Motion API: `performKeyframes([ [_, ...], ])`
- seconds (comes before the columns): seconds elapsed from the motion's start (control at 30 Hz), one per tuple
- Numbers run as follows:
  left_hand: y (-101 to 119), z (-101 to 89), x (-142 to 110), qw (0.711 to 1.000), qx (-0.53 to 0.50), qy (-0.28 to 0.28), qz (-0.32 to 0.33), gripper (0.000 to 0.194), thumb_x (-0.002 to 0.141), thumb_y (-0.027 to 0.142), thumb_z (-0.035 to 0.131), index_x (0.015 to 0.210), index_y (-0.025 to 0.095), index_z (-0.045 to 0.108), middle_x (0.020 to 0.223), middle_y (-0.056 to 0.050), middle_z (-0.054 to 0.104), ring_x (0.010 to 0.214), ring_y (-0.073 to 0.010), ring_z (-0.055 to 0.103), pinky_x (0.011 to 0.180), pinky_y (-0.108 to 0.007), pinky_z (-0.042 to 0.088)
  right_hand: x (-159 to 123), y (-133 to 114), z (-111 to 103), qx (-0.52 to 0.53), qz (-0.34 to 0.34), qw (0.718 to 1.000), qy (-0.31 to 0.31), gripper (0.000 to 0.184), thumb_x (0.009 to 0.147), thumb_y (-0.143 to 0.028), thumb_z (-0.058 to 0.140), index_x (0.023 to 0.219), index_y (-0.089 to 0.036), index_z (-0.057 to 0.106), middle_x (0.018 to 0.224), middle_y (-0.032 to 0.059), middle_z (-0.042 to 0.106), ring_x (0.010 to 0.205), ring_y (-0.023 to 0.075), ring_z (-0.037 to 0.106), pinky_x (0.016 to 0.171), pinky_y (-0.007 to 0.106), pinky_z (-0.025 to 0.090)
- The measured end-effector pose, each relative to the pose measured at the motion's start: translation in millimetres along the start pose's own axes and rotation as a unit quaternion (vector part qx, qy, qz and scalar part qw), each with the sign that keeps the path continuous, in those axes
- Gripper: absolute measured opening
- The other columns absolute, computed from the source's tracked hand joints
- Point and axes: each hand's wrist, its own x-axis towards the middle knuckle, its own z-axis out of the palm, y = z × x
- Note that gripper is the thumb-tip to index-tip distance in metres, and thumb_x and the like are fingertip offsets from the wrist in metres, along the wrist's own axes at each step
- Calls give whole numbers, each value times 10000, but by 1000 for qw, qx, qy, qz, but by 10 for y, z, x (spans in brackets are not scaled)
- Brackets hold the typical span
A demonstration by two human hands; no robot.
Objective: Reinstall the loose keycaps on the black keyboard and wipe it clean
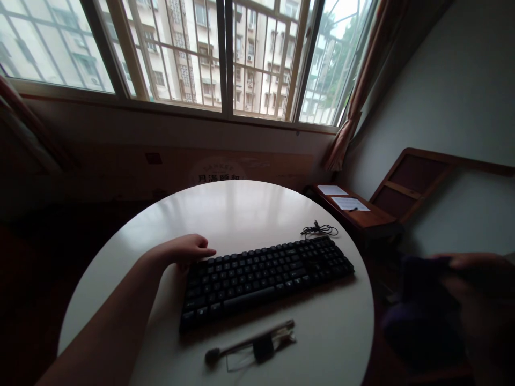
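Observation:
A black computer keyboard (265, 279) lies at a slant across the round white table. My left hand (191, 249) is at its far left corner, fingers curled at the edge and thumb along the top row; the fingertips are partly hidden. Off the table's right side, my right hand (462, 268) is smeared by motion and grips a dark cloth (422, 316). In front of the keyboard lie a thin brush with a dark head (213, 355) and a small tool with a black grip and wire loops (263, 347). The keyboard's cable (319, 230) is bundled behind its right end.
The round white table (241, 209) has a curved edge on every visible side. Beyond its right edge, a wooden chair (370, 217) holds sheets of paper (350, 203) and a pen. Barred windows (257, 64) and a tied curtain (341, 142) are at the back.

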Motion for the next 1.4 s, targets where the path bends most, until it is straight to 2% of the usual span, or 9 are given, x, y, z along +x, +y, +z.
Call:
performKeyframes([
  [0.1, 8, -1, 1, 1000, -1, -3, -4, 504, 680, 700, 617, 714, 216, 484, 585, -10, 544, 460, -177, 556, 424, -283, 442, 98, 112, 202, 111, 76, 984, -118, 164, 771, -307, 669, 909, -253, 599, 734, 11, 643, 566, 170, 601, 478, 287, 494],
  [0.23, 18, 6, -5, 1000, -3, 1, -1, 510, 685, 706, 610, 706, 216, 471, 581, -5, 533, 460, -173, 555, 421, -278, 437, 166, 410, 572, 104, 165, 950, -246, 259, 759, -274, 657, 1006, -198, 638, 791, 24, 701, 689, 186, 667, 618, 301, 562],
  [0.4, 21, 9, 2, 1000, -7, -4, -4, 497, 688, 692, 616, 701, 219, 466, 565, -6, 529, 448, -178, 558, 413, -280, 438, 154, 608, 786, 2, 78, 919, -387, 133, 810, -284, 618, 750, -190, 691, 958, 74, 752, 932, 242, 700, 867, 358, 547],
  [0.5, 25, 8, 11, 1000, -6, -9, -13, 476, 700, 673, 614, 708, 218, 471, 561, -14, 542, 447, -189, 572, 419, -287, 452, 163, 596, 843, -20, 23, 916, -400, 170, 815, -257, 586, 696, -202, 694, 954, 63, 723, 940, 235, 683, 889, 360, 523],
  [0.63, 48, 4, 1, 1000, 1, -11, -13, 438, 732, 637, 597, 725, 214, 484, 578, -18, 555, 461, -188, 585, 425, -277, 457, 185, 595, 929, -78, 13, 903, -423, 156, 823, -265, 595, 854, -218, 741, 941, 48, 690, 898, 221, 665, 859, 351, 512],
  [0.97, 86, -4, -27, 1000, 21, -16, -9, 397, 768, 595, 583, 747, 208, 496, 602, -29, 575, 488, -188, 601, 437, -262, 461, 233, 887, 986, -134, 130, 904, -384, 611, 731, -487, 753, 1255, -209, 603, 766, -22, 557, 677, 184, 559, 605, 287, 450],
  [1.13, 77, -3, -23, 1000, 11, -18, -11, 395, 767, 594, 580, 767, 208, 499, 637, -31, 587, 499, -182, 605, 455, -265, 481, 282, 972, 996, -183, 115, 903, -372, 955, 706, -534, 788, 1533, -235, 417, 1107, 96, 644, 916, 261, 639, 860, 396, 519],
  [1.27, 92, -4, -30, 1000, 17, -13, -12, 396, 762, 594, 584, 761, 208, 497, 638, -31, 586, 495, -184, 601, 455, -272, 486, 303, 1087, 1009, -85, 163, 890, -417, 902, 746, -515, 768, 1536, -258, 417, 1366, 122, 614, 1159, 316, 631, 1012, 430, 497],
  [1.4, 87, -2, -34, 1000, 19, -10, -6, 403, 761, 600, 586, 756, 207, 497, 621, -27, 579, 493, -185, 601, 451, -268, 474, 322, 1176, 1017, -61, 154, 888, -429, 855, 754, -479, 760, 1518, -264, 443, 1530, 95, 498, 1384, 323, 482, 1170, 454, 358],
])
